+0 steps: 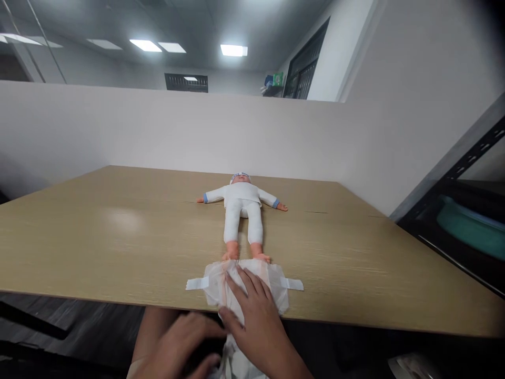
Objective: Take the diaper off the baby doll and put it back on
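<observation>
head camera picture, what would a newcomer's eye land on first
Probably the white-clothed doll, lying arms outspread on the table. Next, the unfolded diaper at its feet, by the table's near edge, with the right hand spread over it.

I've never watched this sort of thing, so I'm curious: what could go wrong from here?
The diaper hangs over the near edge of the table, so it might slide off if the right hand lifted away.

Its side tabs are spread out over the tabletop; if sticky, which I can't tell, they could catch there.

The doll lies with its feet close to the diaper's far edge, so a push might nudge it.
</observation>
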Motion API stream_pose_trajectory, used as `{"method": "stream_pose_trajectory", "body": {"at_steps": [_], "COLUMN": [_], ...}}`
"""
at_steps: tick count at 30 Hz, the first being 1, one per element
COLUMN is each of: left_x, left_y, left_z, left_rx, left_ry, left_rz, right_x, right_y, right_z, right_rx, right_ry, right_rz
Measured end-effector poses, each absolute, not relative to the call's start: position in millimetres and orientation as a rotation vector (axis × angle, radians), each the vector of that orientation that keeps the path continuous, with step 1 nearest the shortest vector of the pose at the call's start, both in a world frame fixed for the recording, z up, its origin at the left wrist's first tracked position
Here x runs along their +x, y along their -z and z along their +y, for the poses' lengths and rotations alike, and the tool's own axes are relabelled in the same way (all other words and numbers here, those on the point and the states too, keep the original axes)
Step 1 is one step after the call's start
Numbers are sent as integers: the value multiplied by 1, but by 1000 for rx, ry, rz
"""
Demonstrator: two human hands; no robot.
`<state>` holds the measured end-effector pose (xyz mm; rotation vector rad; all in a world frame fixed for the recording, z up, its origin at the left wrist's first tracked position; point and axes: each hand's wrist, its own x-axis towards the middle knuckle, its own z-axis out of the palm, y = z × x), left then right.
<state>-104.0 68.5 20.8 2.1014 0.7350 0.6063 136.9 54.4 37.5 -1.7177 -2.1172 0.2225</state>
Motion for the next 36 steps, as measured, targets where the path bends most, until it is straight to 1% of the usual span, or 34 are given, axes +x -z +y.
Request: {"method": "stream_pose_trajectory", "body": {"at_steps": [3,4,6,8,10,13,15,17,22,24,26,32,36], "left_x": [-103,-97,-77,-51,-24,8,22,33,46,47,47,44,38], "left_y": [-58,-67,-78,-81,-82,-83,-83,-81,-78,-84,-98,-163,-195], "left_z": [127,150,196,235,262,285,293,298,303,303,305,320,333], "left_rx": [2535,2656,2878,3078,3224,3282,3272,3257,3197,3122,2990,2584,2447], "left_ry": [-681,-745,-748,-643,-432,-177,-135,-169,-417,-458,-485,-613,-645], "left_rz": [696,688,716,602,303,-89,-199,-266,-280,-252,-222,-31,124], "right_x": [141,142,144,146,148,154,157,161,170,173,176,173,170], "right_y": [-38,-37,-34,-29,-23,-15,-8,1,28,33,29,-13,-35], "right_z": [60,62,66,69,71,74,77,81,91,96,102,126,155], "right_rx": [-1689,-1679,-1653,-1636,-1628,-1594,-1558,-1530,-1506,-1501,-1505,-1627,-1706], "right_ry": [-138,-108,-50,0,48,153,233,307,414,386,289,-204,-309], "right_rz": [-2120,-2127,-2156,-2180,-2199,-2239,-2266,-2288,-2307,-2324,-2354,-2328,-2262]}}
